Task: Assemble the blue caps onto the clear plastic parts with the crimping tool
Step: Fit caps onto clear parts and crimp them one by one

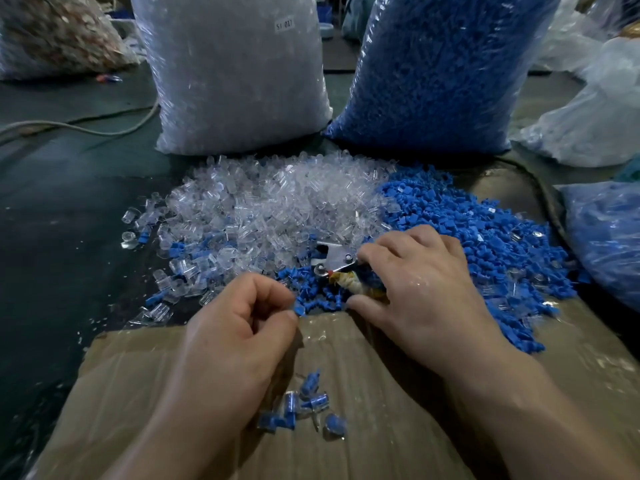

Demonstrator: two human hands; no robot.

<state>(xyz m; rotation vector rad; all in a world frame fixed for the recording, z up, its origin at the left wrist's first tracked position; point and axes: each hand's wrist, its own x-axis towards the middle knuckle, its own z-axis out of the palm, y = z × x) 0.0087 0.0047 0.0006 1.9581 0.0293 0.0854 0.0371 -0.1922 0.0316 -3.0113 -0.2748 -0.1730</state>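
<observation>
Dark green worktop fills the frame. At 12 o'clock two big plastic bags stand on it side by side, close together: bag of clear parts toward 11, with a small white label near its top, and bag of blue caps toward 1. More bags at the edges: mixed-colour bag at 10, pale bags at 2, smaller blue-filled bag at 3. Grey cable runs along the worktop at 9-10.

Cardboard sheet lies flat from centre down to 6 o'clock, under both forearms. Loose pile of clear parts sits just above centre, and the pile of blue caps touches it on its 3 o'clock side, the two mixing at the seam. Blue caps spill onto the cardboard's far edge.

Right hand, right of centre, rests on the blue pile, fingers curled round the wrapped handle of the crimping tool. Its metal head sticks out of the hand toward 9 o'clock, lying on the caps.

Left hand, just below centre, fingers curled, thumb and forefinger clamped together on one blue cap at the cardboard's far edge.

Assembled pieces, a small cluster of clear parts with blue inside, lie on the cardboard at 6 o'clock between the wrists
</observation>
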